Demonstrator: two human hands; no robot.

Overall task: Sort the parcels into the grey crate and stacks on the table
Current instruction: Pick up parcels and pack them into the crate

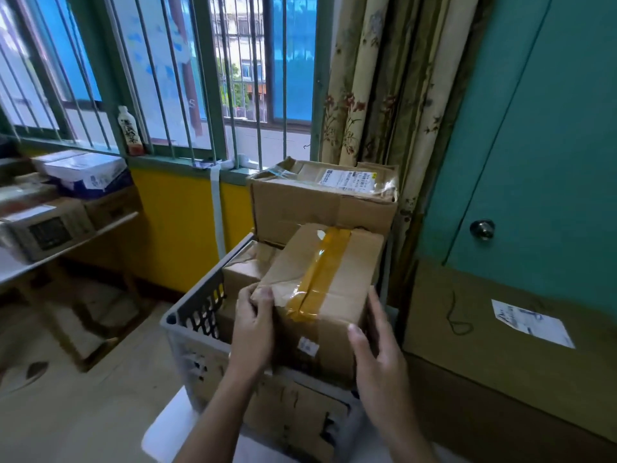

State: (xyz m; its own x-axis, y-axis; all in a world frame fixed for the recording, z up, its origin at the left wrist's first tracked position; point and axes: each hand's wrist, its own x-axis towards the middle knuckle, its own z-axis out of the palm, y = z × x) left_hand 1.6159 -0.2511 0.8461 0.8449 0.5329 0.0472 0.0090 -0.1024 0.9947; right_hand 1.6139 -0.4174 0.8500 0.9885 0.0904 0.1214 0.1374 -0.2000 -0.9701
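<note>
Far left, the table [110, 225] carries stacked parcels [83, 175]. Nearer, the grey crate [187, 332] already holds boxes. My left hand [252, 325] grips the near-left corner of the tape-sealed cardboard parcel [320, 285], which sits tilted over the crate's load, in front of a bigger carton [320, 202]. My right hand [377, 355] clasps its near-right edge, thumb on the near face. I should squeeze evenly from both sides and level it, so it cannot slide.

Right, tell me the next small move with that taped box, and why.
Probably ease the brown cardboard box with yellow tape down into the grey plastic crate: left hand and right hand grip its sides, and it sits tilted above the rim.
</note>
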